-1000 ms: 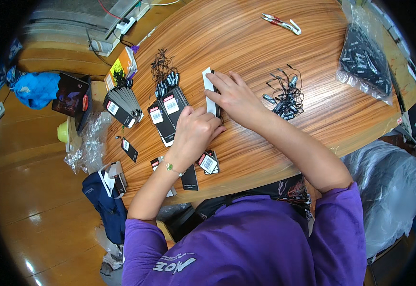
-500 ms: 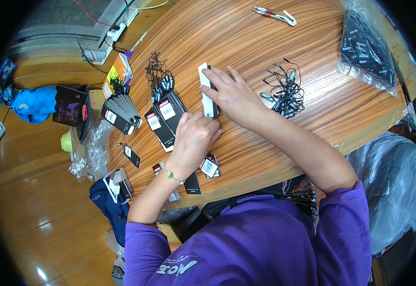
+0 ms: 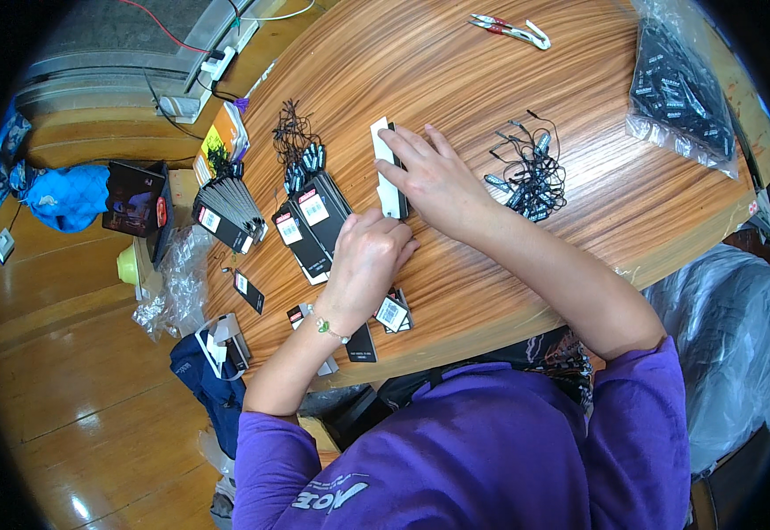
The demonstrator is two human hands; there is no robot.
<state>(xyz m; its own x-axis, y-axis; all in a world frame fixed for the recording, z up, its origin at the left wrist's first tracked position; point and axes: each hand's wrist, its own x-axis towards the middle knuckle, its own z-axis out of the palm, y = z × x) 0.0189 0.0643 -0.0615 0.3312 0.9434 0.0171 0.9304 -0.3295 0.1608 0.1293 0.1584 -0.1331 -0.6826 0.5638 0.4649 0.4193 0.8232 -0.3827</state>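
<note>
My right hand point(image 3: 441, 181) lies with its fingers stretched over a narrow white card point(image 3: 381, 140) that has a black edge, its fingertips pressing on it. Just below the card's near end is my left hand point(image 3: 370, 250), its fingers curled closed; what they hold, if anything, is hidden under them. To the left of that hand lie black hang tags point(image 3: 313, 231) with white barcode stickers and black strings point(image 3: 295, 132) attached. A loose tangle of black strings point(image 3: 535, 181) is to the right of my right hand.
A fanned stack of tags point(image 3: 228, 212) sits at the table's left. Smaller labels point(image 3: 393, 313) and a black tag point(image 3: 361, 344) lie near the front edge. Red-handled thread snips point(image 3: 509, 30) are at the back, and a clear bag of black strings point(image 3: 681, 97) at the right.
The whole view has shifted slightly. Both hands keep almost the same place over the white card, with no clear change in their grip.
</note>
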